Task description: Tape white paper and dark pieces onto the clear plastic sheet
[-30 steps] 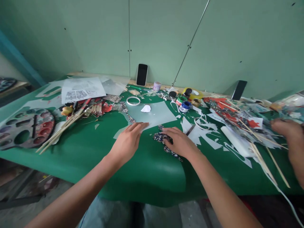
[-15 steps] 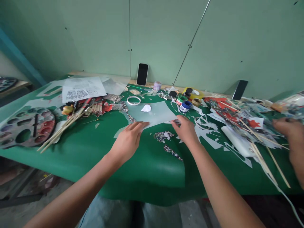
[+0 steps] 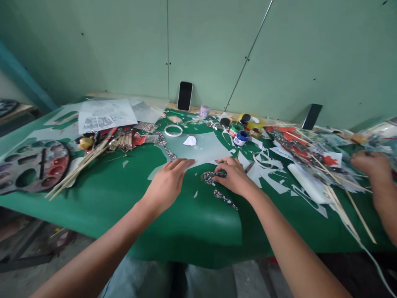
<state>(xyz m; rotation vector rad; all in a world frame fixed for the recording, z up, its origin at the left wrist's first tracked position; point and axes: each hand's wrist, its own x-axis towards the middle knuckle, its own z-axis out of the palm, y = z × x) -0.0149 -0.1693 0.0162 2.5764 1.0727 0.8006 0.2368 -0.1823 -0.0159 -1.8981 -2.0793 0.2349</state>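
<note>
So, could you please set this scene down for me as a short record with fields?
Surface: green-covered table
Left hand: resting on the near edge of a translucent sheet
Right hand: at a dark patterned cutout; grip or mere touch unclear
Nearer the person: second patterned piece
On the sheet: white scrap
Beyond the right hand: blue jar, green jar
Back: phone propped against the wall
Far left: paint palette
Far right: another person's hand

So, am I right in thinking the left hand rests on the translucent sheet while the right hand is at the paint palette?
Not quite: the head view shows the right hand at a patterned cutout instead; the left hand does rest on the translucent sheet.
</note>
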